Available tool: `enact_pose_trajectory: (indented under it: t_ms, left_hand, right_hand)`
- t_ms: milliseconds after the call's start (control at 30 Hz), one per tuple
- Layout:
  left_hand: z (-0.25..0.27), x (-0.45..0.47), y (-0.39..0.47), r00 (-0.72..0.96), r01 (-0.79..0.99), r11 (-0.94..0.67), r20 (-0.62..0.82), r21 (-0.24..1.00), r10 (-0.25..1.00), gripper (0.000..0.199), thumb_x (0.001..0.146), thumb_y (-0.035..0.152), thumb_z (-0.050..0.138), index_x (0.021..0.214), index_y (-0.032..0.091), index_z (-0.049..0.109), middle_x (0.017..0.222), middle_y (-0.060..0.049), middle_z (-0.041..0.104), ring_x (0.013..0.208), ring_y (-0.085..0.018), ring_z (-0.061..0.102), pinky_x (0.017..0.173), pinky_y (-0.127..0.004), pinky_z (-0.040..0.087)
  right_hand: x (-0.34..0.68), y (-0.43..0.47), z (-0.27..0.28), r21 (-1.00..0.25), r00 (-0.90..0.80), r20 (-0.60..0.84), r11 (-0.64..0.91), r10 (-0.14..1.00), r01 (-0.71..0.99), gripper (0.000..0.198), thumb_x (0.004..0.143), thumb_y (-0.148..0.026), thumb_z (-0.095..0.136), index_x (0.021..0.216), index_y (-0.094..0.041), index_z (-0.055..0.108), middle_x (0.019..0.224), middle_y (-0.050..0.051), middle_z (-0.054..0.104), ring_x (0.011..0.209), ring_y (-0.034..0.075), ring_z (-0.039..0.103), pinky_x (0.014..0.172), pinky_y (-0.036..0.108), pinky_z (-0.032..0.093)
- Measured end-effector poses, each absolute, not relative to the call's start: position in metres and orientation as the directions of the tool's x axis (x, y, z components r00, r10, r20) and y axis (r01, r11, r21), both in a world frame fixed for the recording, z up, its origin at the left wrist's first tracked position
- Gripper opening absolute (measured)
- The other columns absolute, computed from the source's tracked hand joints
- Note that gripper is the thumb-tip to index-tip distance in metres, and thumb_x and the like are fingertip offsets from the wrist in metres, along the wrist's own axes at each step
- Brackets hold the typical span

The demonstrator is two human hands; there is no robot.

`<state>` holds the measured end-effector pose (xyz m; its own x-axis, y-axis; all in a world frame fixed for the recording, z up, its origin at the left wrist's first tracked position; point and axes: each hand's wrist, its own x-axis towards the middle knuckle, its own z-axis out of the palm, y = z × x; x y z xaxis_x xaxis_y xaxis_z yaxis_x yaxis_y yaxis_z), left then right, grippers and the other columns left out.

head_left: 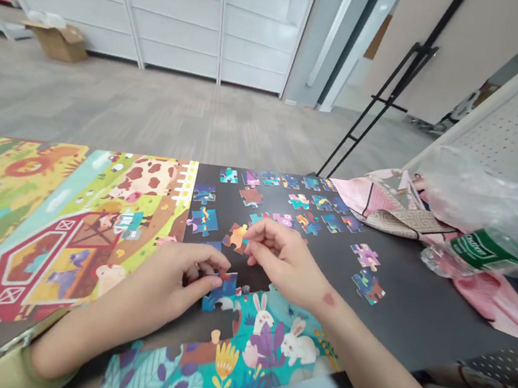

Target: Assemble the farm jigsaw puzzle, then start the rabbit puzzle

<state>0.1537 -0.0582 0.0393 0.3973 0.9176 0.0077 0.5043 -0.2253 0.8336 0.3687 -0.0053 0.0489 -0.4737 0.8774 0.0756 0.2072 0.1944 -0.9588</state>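
Note:
My left hand [187,278] is closed on a blue puzzle piece [225,286], pinched between thumb and fingers at the upper left edge of the partly joined jigsaw [229,379]. That jigsaw shows white rabbits, leaves and yellow flowers on teal, with a gap in its left part. My right hand [281,256] hovers above the black table with its fingers curled in; I see nothing between them. Just left of its fingertips lies an orange puzzle piece [235,237]. Blue pieces [204,221] lie farther up, beyond my left hand.
Several loose pieces [309,223] lie in rows across the black table [392,346]. A farm picture sheet [147,216] covers the left side. At right are a pink cloth [357,193] and a plastic bottle with a green label [481,249]. A cardboard box [61,43] stands on the floor.

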Motion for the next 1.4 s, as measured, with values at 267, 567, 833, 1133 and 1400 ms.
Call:
enact_pose_trajectory:
  t_ms: [267,567,833,1133,1400]
  left_hand:
    - [0.042,0.179,-0.033,0.407,0.391,-0.183,0.009,0.902,0.913,0.021,0.090,0.027,0.060,0.105,0.020,0.073,0.092,-0.002,0.078,0.082,-0.020,0.073,0.071,-0.029,0.056]
    - [0.042,0.198,-0.025,0.449,0.457,-0.237,0.008,0.857,0.894,0.020,0.088,0.018,0.058,0.101,0.018,0.073,0.087,-0.002,0.078,0.077,-0.018,0.073,0.068,-0.027,0.054]
    - [0.039,0.190,-0.026,0.460,0.490,-0.256,0.002,0.833,0.888,0.017,0.089,0.018,0.060,0.099,0.019,0.074,0.085,-0.001,0.077,0.070,-0.017,0.071,0.063,-0.025,0.052]
    - [0.038,0.193,-0.027,0.446,0.522,-0.306,0.052,0.796,0.894,0.018,0.088,0.013,0.060,0.096,0.019,0.075,0.080,0.000,0.076,0.069,-0.017,0.070,0.063,-0.025,0.049]
    - [0.035,0.197,-0.028,0.463,0.639,-0.430,0.128,0.637,0.877,0.019,0.090,0.011,0.060,0.092,0.020,0.076,0.089,-0.003,0.077,0.079,-0.021,0.070,0.070,-0.028,0.049]
  right_hand:
    - [0.375,0.008,0.047,-0.973,-0.325,0.096,0.157,0.941,0.167,0.010,0.084,-0.018,0.056,0.093,-0.021,0.059,0.076,-0.002,0.064,0.062,0.012,0.063,0.060,0.027,0.050]
    - [0.378,0.013,0.046,-0.974,-0.287,0.131,0.178,0.949,0.143,0.012,0.081,-0.017,0.055,0.092,-0.021,0.058,0.073,-0.003,0.064,0.060,0.012,0.061,0.061,0.027,0.049]
    - [0.376,0.012,0.044,-0.972,-0.315,0.115,0.172,0.942,0.160,0.012,0.084,-0.018,0.054,0.095,-0.022,0.058,0.075,-0.003,0.063,0.062,0.012,0.061,0.061,0.027,0.050]
    - [0.375,0.011,0.043,-0.970,-0.344,0.101,0.169,0.934,0.174,0.011,0.084,-0.021,0.057,0.095,-0.022,0.058,0.075,-0.003,0.063,0.063,0.013,0.061,0.061,0.028,0.049]
    - [0.374,0.012,0.042,-0.972,-0.347,0.097,0.165,0.933,0.170,0.011,0.084,-0.021,0.057,0.095,-0.022,0.059,0.074,-0.003,0.063,0.062,0.013,0.060,0.060,0.028,0.049]
